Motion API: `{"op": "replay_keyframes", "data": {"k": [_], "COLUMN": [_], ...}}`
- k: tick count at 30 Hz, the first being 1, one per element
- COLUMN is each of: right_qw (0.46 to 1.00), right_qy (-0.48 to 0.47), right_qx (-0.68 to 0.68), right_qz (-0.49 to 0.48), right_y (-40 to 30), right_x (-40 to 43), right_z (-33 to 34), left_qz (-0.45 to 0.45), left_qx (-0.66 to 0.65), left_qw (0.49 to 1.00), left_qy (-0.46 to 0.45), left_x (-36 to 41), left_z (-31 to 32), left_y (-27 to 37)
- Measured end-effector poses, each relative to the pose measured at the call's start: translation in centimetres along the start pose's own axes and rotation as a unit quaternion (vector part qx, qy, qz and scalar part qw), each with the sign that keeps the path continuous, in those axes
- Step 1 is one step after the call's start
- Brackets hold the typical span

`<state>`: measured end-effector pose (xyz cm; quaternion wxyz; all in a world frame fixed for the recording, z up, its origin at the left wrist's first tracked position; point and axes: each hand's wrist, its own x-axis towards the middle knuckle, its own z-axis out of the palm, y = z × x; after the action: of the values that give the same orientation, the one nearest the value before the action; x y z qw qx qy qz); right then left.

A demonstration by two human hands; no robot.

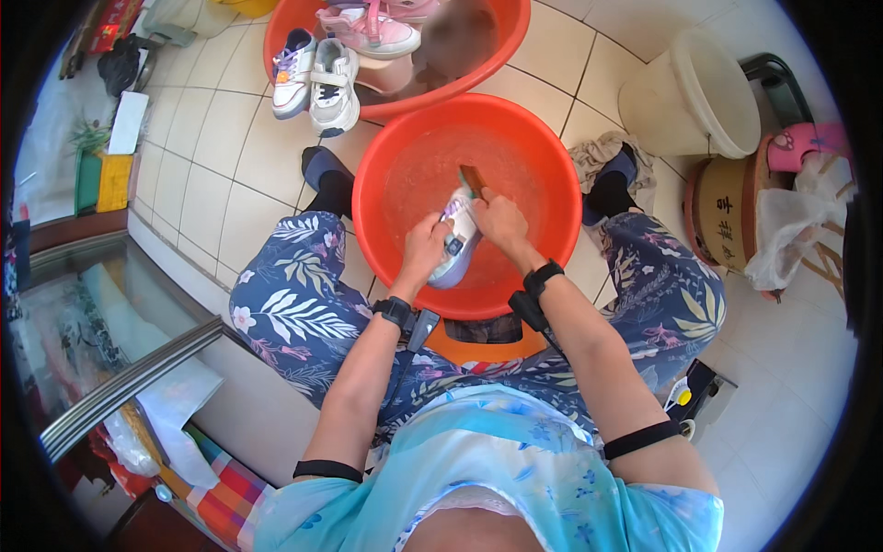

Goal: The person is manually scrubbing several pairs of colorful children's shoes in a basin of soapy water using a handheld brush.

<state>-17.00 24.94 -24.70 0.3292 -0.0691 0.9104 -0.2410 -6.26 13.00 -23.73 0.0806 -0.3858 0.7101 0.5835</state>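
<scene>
A red plastic basin (365,186) with cloudy water stands on the floor between my feet. Over the water my left hand (423,248) grips a white and lilac sneaker (463,219) by its side, tilted with one end away from me. My right hand (501,219) holds a wooden-backed scrubbing brush (473,181) at the far end of the shoe. The brush's bristles look greenish and touch or nearly touch the sneaker; the exact contact is hard to make out.
A second red basin (441,100) beyond holds pink sneakers (372,33). Two white sneakers, one with purple laces (293,76) and one with a strap (334,86), lean on its rim. Right are a cream bucket (662,103), a crumpled cloth (593,155) and a round drum-like container (724,207).
</scene>
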Motion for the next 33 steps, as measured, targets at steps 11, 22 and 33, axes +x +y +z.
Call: {"op": "replay_keyframes", "data": {"k": [11,22,33], "right_qw": [0.987,0.99,0.985], "right_qy": [-0.123,-0.13,-0.167], "right_qx": [0.087,-0.041,-0.022], "right_qz": [0.05,0.031,0.029], "right_y": [4.3,-0.2,0.1], "right_x": [-0.1,0.9,0.1], "right_z": [2.6,6.4,5.5], "left_qz": [-0.146,-0.161,-0.162], "left_qx": [0.062,-0.022,-0.014], "left_qw": [0.987,0.987,0.987], "left_qy": [0.034,0.02,0.018], "left_x": [5.8,4.8,4.3], "left_z": [-0.5,-0.7,-0.7], "left_y": [-13.1,-11.4,-10.5]}}
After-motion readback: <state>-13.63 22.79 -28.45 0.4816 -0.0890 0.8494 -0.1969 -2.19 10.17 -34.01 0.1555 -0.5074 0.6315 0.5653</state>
